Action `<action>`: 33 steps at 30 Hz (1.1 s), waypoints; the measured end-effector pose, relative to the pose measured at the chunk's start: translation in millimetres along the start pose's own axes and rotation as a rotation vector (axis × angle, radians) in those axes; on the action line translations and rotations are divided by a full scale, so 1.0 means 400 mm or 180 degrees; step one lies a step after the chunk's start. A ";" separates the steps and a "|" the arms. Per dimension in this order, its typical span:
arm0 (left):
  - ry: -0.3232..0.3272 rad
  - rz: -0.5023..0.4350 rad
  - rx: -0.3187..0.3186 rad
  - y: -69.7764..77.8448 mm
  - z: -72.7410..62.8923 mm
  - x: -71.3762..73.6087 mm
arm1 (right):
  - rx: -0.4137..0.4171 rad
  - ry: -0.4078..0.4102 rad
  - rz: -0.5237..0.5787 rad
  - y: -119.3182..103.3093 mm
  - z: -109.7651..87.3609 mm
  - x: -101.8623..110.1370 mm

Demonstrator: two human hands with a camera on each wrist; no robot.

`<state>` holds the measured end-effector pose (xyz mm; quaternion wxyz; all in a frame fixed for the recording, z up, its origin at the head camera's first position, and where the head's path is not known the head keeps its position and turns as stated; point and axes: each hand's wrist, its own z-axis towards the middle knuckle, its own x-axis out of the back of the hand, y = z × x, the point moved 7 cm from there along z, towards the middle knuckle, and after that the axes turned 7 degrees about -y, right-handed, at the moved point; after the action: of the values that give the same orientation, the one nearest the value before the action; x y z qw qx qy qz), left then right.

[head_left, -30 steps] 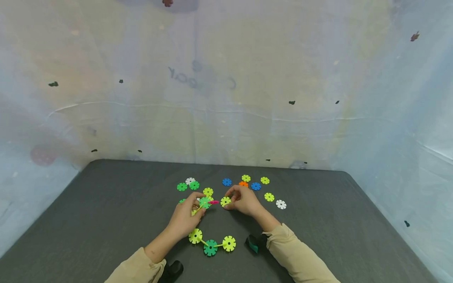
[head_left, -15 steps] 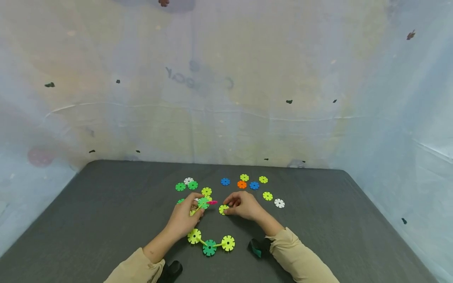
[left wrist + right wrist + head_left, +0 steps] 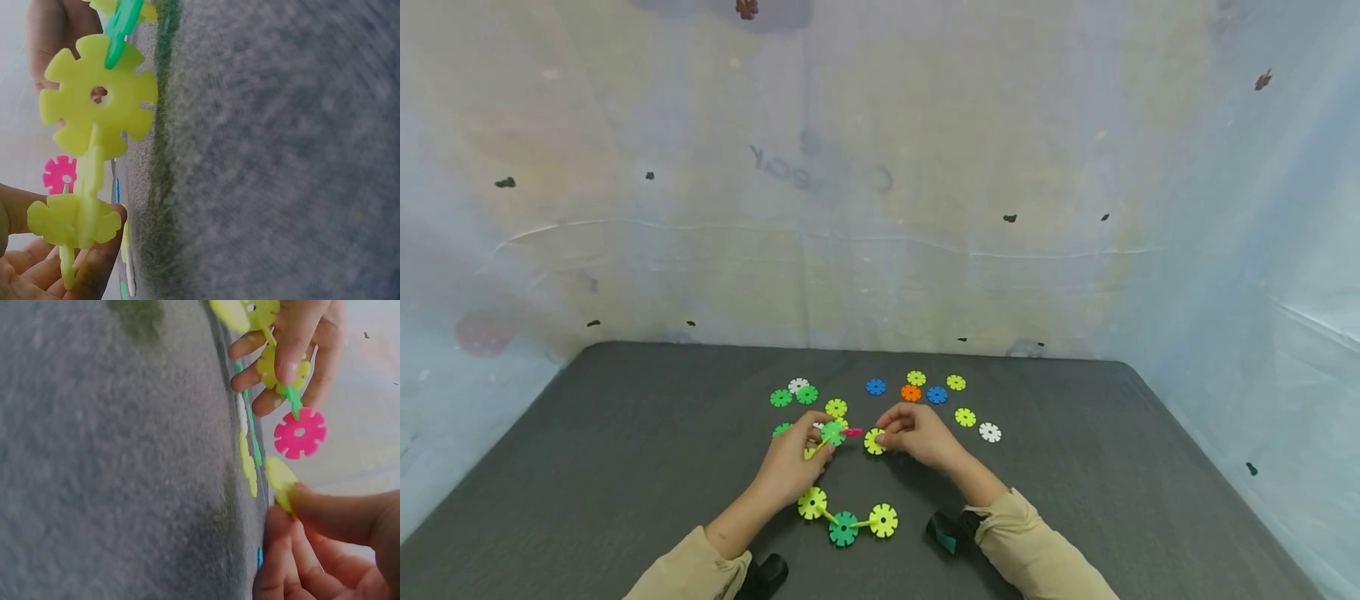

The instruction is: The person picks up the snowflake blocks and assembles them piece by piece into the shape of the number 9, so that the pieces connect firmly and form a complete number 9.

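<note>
While the left hand [image 3: 792,463] pinches the disc chain [image 3: 832,433] and the right hand [image 3: 923,437] 1 yellow disc [image 3: 873,442], lower centre, square alignment should help.

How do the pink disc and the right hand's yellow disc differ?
The pink disc is slotted into a green disc; the yellow disc is unattached, pinched by the right hand. From the right wrist camera, the pink disc looks round, the yellow disc narrow. Both have notched rims.
</note>
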<state>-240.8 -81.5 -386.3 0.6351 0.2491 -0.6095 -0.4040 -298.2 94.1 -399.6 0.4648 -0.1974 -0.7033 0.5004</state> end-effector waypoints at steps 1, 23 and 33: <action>0.0001 -0.0001 0.0001 0.000 0.000 0.000 | 0.0013 0.0020 0.0065 -0.002 -0.001 -0.001; -0.0008 -0.0015 -0.0074 0.004 -0.003 -0.004 | -0.0009 0.0048 0.0411 -0.018 -0.009 -0.010; 0.0035 0.0067 -0.0054 0.011 -0.006 -0.003 | 0.0020 0.0010 0.0453 -0.025 -0.015 -0.004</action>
<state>-237.3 -78.3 -383.8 0.6447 0.2395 -0.6051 -0.4012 -290.3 91.9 -391.2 0.4298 -0.2463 -0.6852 0.5340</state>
